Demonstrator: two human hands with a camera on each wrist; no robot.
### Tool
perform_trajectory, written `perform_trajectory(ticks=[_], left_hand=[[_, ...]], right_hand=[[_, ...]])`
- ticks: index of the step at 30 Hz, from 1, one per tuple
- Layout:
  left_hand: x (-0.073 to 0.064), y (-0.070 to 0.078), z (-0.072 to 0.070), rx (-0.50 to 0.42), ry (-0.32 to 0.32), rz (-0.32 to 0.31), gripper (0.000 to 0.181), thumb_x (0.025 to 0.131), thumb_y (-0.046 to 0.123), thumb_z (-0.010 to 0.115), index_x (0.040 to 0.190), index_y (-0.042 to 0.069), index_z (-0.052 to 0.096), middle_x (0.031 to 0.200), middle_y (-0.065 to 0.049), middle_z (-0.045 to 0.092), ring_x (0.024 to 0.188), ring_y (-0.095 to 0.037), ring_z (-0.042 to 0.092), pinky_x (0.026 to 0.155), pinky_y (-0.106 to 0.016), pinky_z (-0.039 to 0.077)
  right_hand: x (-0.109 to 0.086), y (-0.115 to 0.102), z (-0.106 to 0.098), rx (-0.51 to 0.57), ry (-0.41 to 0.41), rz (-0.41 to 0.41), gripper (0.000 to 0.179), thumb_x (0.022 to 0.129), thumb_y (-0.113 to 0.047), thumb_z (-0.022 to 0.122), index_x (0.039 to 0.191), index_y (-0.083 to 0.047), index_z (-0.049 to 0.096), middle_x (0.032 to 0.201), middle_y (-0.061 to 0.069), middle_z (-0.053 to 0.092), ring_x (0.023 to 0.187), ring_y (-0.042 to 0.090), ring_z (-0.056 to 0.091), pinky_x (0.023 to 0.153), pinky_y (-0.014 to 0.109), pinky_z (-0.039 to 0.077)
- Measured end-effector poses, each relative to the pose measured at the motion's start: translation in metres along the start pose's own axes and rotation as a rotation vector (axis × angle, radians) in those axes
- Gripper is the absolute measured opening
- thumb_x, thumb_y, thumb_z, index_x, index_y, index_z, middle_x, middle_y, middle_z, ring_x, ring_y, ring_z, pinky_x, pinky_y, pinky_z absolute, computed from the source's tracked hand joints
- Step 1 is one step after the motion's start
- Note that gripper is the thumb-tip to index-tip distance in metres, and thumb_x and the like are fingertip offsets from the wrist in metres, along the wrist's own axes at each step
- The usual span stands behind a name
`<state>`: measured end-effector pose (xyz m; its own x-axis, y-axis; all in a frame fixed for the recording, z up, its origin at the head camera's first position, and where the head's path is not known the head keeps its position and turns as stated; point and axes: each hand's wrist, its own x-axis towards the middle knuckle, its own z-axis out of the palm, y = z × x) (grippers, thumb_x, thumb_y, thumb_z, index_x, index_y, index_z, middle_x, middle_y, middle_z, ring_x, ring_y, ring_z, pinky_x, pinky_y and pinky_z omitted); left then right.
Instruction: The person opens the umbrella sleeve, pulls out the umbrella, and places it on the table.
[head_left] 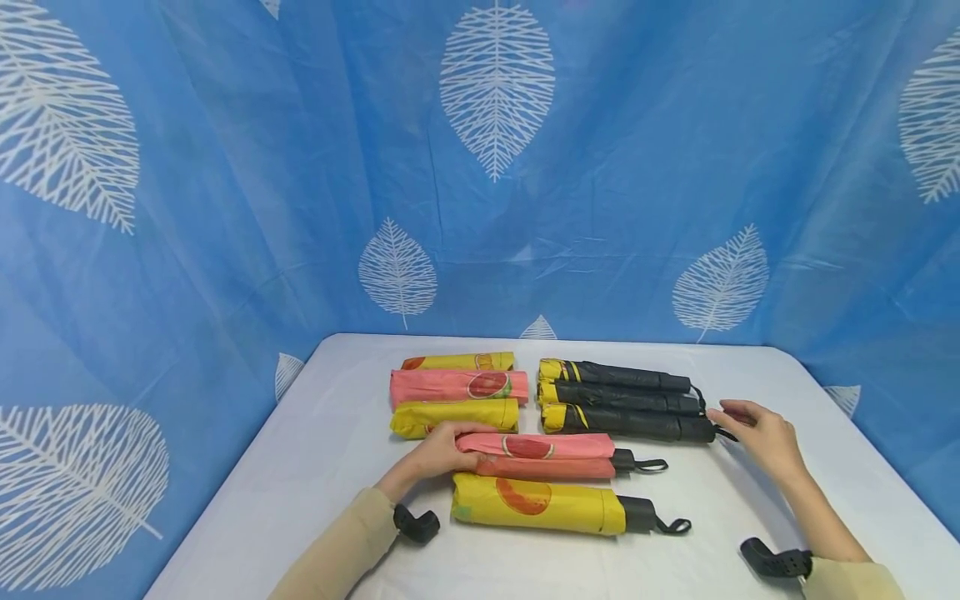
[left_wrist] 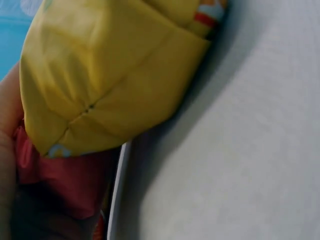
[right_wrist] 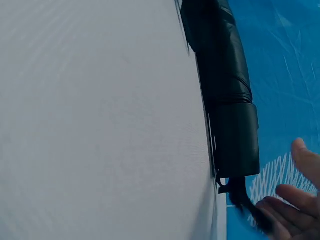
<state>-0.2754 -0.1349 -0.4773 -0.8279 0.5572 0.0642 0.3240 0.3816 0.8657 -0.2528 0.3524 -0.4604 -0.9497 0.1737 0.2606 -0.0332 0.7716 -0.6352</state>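
A pink folded umbrella with a watermelon print [head_left: 555, 468] lies across the table, its black handle and strap to the right. My left hand [head_left: 441, 450] grips its left end, fingers over the top and thumb at the near side. Just below lies a yellow folded umbrella [head_left: 573, 510]; its gathered end [left_wrist: 105, 85] fills much of the left wrist view. My right hand [head_left: 765, 437] is beside the handle end of the nearest black-and-yellow umbrella [head_left: 630, 422]. In the right wrist view its fingers [right_wrist: 295, 200] are loosely spread beside that handle, and the dark strap [right_wrist: 245, 202] overlaps the fingertips.
Two more black umbrellas [head_left: 622, 375] lie side by side behind the nearest one. To their left is a row with a yellow umbrella [head_left: 491, 412], a pink one [head_left: 435, 387] and another yellow one [head_left: 442, 362]. Blue leaf-print cloth [head_left: 600, 208] hangs around the white table [head_left: 277, 517].
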Motion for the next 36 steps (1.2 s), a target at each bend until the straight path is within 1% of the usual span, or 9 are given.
perform_trajectory(ticks=[4,9,12,18,21,24,28,32,36], left_hand=[[0.000,0.000,-0.003,-0.085,0.027,-0.022,0.048,0.080,0.008,0.069,0.127,0.009,0.060,0.116,-0.005,0.062,0.091,-0.016,0.057,0.080,-0.028,0.050],[0.002,0.010,-0.009,-0.143,0.078,-0.058,0.048,0.082,0.004,0.068,0.129,0.006,0.058,0.106,-0.005,0.065,0.080,-0.014,0.057,0.067,-0.023,0.048],[0.004,0.018,-0.014,-0.171,0.107,-0.047,0.047,0.083,0.002,0.068,0.129,0.003,0.057,0.093,-0.005,0.065,0.070,-0.013,0.056,0.060,-0.022,0.046],[0.004,0.042,-0.025,-0.173,0.131,-0.002,0.048,0.084,0.001,0.067,0.131,0.002,0.056,0.090,-0.002,0.062,0.059,-0.011,0.052,0.056,-0.022,0.044],[0.000,0.060,-0.028,-0.180,0.121,0.039,0.047,0.084,0.000,0.065,0.130,-0.001,0.055,0.088,-0.003,0.062,0.059,-0.012,0.053,0.056,-0.021,0.045],[-0.005,0.073,-0.030,-0.207,0.106,0.068,0.044,0.085,0.000,0.064,0.128,-0.005,0.055,0.083,-0.005,0.062,0.060,-0.014,0.054,0.055,-0.021,0.045],[-0.008,0.074,-0.031,-0.222,0.102,0.071,0.044,0.086,-0.001,0.063,0.128,-0.006,0.055,0.078,-0.003,0.060,0.056,-0.014,0.051,0.052,-0.021,0.042],[-0.002,0.061,-0.030,-0.224,0.098,0.048,0.046,0.085,-0.003,0.062,0.131,-0.001,0.054,0.070,-0.001,0.056,0.052,-0.014,0.047,0.051,-0.021,0.039],[0.003,0.049,-0.029,-0.201,0.111,0.030,0.048,0.086,0.002,0.065,0.132,0.003,0.055,0.070,0.000,0.055,0.050,-0.017,0.046,0.050,-0.021,0.038]], right_hand=[[0.002,-0.008,-0.004,0.034,0.017,-0.027,0.064,0.087,-0.049,0.062,0.122,0.005,0.059,0.114,0.025,0.062,0.097,0.031,0.063,0.065,0.039,0.052],[-0.003,-0.040,-0.006,0.178,-0.119,-0.047,0.058,0.092,-0.042,0.060,0.130,0.002,0.054,0.126,0.023,0.055,0.111,0.034,0.055,0.078,0.026,0.051],[-0.007,-0.058,0.001,0.262,-0.172,-0.078,0.051,0.092,-0.036,0.061,0.130,-0.002,0.055,0.128,0.019,0.055,0.112,0.023,0.056,0.080,0.019,0.048],[-0.011,-0.090,0.012,0.436,-0.277,-0.186,0.045,0.091,-0.025,0.064,0.130,-0.002,0.055,0.127,0.014,0.056,0.106,0.000,0.056,0.082,0.015,0.046],[-0.012,-0.101,0.014,0.476,-0.319,-0.212,0.046,0.091,-0.023,0.064,0.130,-0.001,0.054,0.124,0.010,0.058,0.102,-0.004,0.056,0.081,0.017,0.047],[-0.014,-0.108,0.015,0.506,-0.335,-0.199,0.045,0.091,-0.021,0.065,0.128,0.001,0.055,0.116,0.003,0.062,0.098,0.000,0.059,0.081,0.023,0.050],[-0.015,-0.111,0.015,0.530,-0.348,-0.172,0.044,0.090,-0.021,0.066,0.126,0.002,0.056,0.109,-0.003,0.064,0.094,0.005,0.062,0.080,0.030,0.052],[-0.014,-0.111,0.016,0.596,-0.383,-0.141,0.044,0.091,-0.020,0.065,0.127,0.003,0.054,0.106,-0.006,0.064,0.091,0.010,0.064,0.079,0.034,0.053],[-0.014,-0.112,0.018,0.662,-0.431,-0.100,0.043,0.092,-0.017,0.063,0.127,0.004,0.052,0.103,-0.005,0.064,0.089,0.014,0.065,0.071,0.029,0.052]])
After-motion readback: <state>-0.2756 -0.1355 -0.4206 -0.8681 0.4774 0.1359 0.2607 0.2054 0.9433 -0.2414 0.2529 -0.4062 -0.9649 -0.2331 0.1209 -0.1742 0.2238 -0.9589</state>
